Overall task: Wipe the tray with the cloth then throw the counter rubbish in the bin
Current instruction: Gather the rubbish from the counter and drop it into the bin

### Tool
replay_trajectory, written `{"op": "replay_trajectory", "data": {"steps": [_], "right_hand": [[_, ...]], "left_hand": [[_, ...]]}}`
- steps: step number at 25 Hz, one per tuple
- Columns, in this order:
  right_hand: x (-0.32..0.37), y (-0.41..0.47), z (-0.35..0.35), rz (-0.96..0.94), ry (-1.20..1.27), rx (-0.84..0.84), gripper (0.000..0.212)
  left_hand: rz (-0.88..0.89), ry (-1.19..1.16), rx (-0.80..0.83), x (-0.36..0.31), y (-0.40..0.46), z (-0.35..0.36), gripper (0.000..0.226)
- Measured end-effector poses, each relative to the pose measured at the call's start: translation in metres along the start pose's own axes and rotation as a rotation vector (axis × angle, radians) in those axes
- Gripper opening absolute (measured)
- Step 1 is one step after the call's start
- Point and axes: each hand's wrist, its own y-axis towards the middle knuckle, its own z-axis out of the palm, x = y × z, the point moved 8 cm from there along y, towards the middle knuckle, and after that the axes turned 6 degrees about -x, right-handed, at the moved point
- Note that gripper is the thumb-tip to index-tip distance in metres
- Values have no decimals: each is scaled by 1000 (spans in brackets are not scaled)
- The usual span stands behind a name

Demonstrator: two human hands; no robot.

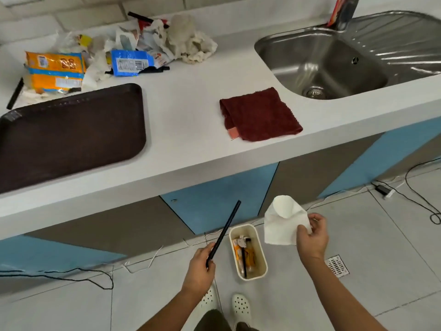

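A dark brown tray (71, 137) lies on the white counter at the left. A folded dark red cloth (260, 114) rests on the counter near the sink. A heap of rubbish (114, 53), wrappers and crumpled paper, sits at the back of the counter. A small cream bin (261, 254) stands on the floor and holds an orange wrapper and a black stick. Just left of the bin, my left hand (200, 268) grips a black straw (225, 231). My right hand (311, 237) holds a white paper napkin (281, 223) above and right of the bin.
A steel sink (319, 65) with a drainboard takes up the counter's right side. Black and white cables (420, 199) trail over the tiled floor. A floor drain (338, 266) lies right of the bin. My white shoes (241, 304) are below it.
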Motion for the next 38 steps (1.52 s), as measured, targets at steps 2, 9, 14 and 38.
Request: {"op": "replay_trajectory", "data": {"steps": [2, 9, 14, 38], "right_hand": [[-52, -6, -5, 129, -135, 29, 35], [-174, -27, 20, 358, -326, 176, 38], [-241, -19, 67, 433, -417, 260, 36], [-307, -12, 115, 302, -536, 424, 29]], "left_hand": [[-146, -30, 57, 25, -1, 15, 43], [-695, -264, 180, 76, 25, 80, 34], [-685, -224, 228, 96, 75, 124, 37], [-693, -221, 351, 139, 126, 182, 32]]}}
